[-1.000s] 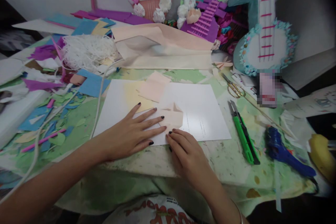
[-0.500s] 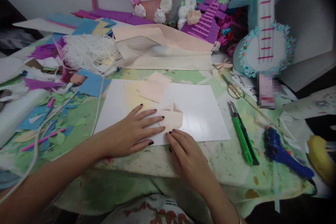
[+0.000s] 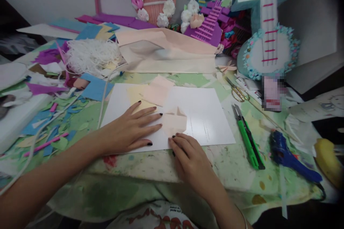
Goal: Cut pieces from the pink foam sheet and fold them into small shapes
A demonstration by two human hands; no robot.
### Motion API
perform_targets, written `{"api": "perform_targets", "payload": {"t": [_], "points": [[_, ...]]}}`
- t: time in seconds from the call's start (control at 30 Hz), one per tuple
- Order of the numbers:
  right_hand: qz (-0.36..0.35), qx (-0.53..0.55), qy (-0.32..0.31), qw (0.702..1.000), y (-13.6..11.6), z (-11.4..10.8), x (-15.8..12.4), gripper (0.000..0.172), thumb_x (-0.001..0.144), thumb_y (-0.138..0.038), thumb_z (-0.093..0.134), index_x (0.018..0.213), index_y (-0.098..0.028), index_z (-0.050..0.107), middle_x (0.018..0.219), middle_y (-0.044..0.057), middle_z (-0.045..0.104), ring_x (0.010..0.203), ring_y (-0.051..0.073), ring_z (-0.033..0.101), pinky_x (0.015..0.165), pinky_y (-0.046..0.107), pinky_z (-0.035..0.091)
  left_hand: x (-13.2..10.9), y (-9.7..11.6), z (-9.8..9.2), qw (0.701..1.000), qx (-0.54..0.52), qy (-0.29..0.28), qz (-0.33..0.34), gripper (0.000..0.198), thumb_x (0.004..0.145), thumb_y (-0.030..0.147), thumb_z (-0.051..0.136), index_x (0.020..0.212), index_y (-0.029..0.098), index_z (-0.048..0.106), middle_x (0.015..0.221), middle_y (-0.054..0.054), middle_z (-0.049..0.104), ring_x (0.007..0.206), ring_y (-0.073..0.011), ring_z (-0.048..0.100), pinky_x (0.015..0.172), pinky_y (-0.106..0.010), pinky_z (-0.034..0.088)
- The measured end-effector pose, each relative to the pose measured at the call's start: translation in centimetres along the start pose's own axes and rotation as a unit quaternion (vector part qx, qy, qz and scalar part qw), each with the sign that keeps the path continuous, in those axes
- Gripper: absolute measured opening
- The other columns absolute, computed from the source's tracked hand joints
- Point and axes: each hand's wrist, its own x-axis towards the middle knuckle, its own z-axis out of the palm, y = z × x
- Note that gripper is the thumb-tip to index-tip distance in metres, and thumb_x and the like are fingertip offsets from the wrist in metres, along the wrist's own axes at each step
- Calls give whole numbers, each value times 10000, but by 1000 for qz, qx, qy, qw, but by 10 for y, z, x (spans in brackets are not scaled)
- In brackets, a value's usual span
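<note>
My left hand (image 3: 129, 130) lies flat with fingers spread on a white sheet (image 3: 206, 114), its fingertips touching the left edge of a small folded peach paper (image 3: 174, 122). My right hand (image 3: 189, 157) rests at the sheet's near edge, fingers bent, fingertips pressing the bottom edge of the folded peach paper. More peach squares (image 3: 156, 91) lie overlapping a pale yellow piece at the back of the sheet.
A green utility knife (image 3: 248, 139), gold scissors (image 3: 239, 91) and a blue glue gun (image 3: 290, 155) lie to the right. Paper scraps, a white cord and shredded white paper (image 3: 91, 53) clutter the left. Large peach paper (image 3: 166, 48) and paper guitar crafts stand behind.
The view shifted slightly. My left hand slid a little left and toward me on the sheet; the right hand stayed at the folded paper's bottom edge.
</note>
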Motion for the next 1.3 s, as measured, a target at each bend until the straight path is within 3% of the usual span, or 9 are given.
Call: {"api": "perform_targets", "payload": {"t": [0.13,0.3,0.63,0.97,1.3], "points": [[2,3,-3,1000,-1,-1,1,411,869,-65,473,1277,-93,517,1188,145,593,1190,262,464,995,454,466,1,16,1,999,-22,23,38,486,933,350,466,1385,180,408,1421,-118,447,1348,-263,345,1146,-497,131],[3,2,2,1000,-1,-1,1,375,880,-79,476,1249,-89,542,1188,144,594,1186,262,466,996,447,467,4,30,4,995,-42,-13,85,586,926,463,444,1411,144,365,1387,-114,490,1303,-250,405,1135,-444,157],[-2,8,2,1000,0,-1,1,443,865,-67,470,1306,-111,489,1199,150,590,1198,268,468,979,481,475,6,11,-1,994,-32,-7,101,556,898,511,475,1390,258,415,1352,-68,532,1312,-276,397,1134,-484,146],[-4,3,1,1000,-1,-2,1,406,861,-51,471,1263,-74,525,1180,138,591,1177,270,461,998,440,461,3,2,-3,996,-14,-31,81,577,897,514,466,1414,276,371,1389,-61,493,1348,-300,326,1131,-505,124],[3,5,5,1000,-1,-1,2,395,867,-52,467,1255,-79,535,1183,134,593,1181,264,461,1007,432,456,2,0,-8,998,8,-8,63,565,869,495,518,1377,265,427,1365,-90,502,1334,-331,325,1107,-533,192]]}}
